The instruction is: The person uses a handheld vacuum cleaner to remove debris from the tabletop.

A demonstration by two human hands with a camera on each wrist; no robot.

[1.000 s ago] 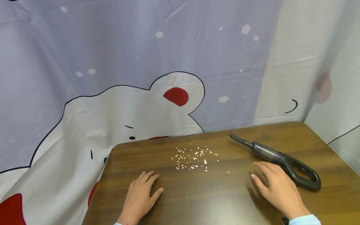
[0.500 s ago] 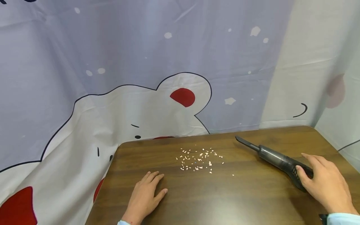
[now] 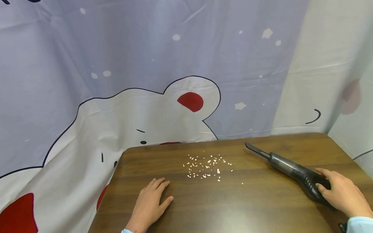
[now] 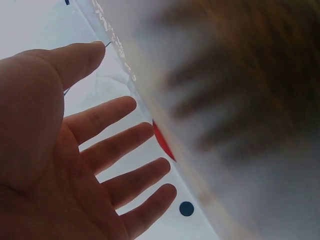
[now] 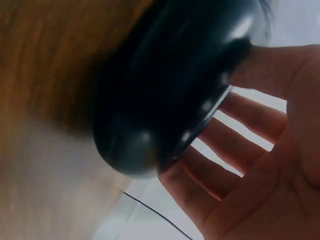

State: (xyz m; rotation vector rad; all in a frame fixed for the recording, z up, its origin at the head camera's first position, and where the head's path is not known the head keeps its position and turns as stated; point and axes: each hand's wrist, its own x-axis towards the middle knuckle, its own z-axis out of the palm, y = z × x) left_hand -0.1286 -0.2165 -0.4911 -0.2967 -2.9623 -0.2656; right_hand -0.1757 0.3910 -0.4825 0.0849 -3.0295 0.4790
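Observation:
A black handheld vacuum cleaner (image 3: 287, 166) with a narrow nozzle and a smoky clear barrel lies on the right of the wooden table (image 3: 233, 207). At its loop handle my right hand (image 3: 344, 191) has the thumb on one side and the fingers curled round the other; in the right wrist view the palm stays apart from the dark handle (image 5: 165, 85). Small pale crumbs (image 3: 207, 167) are scattered near the table's middle back. To their front left is my left hand (image 3: 150, 202), fingers spread and holding nothing; its fingers mirror faintly in the tabletop in the left wrist view.
A lilac and white curtain (image 3: 131, 58) with a bear print hangs right behind the table and down its left side. A thin dark cable (image 3: 362, 154) runs past the right edge. One stray crumb (image 3: 242, 183) lies apart from the others.
My right hand has moved right onto the vacuum cleaner's handle and its fingers have curled round it. The vacuum cleaner stays put on the table. My left hand is nearly still; the view turned slightly right.

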